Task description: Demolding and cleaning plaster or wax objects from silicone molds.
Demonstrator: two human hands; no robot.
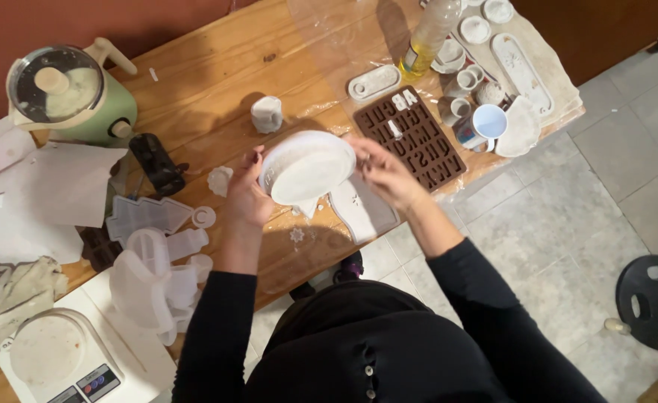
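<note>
Wooden bench [217, 82] runs diag. across frame. Both hands grip white oval mould [306, 167] at centre, above bench: left hand [245, 195] on its left rim, right hand [385, 173] on right. Brown letter mould [418, 142] just right.

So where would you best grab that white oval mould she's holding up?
By the rim at its two narrow ends, coming from both sides. The white oval mould is wide, shallow and tilted; the left hand and right hand already hold it that way.
</note>
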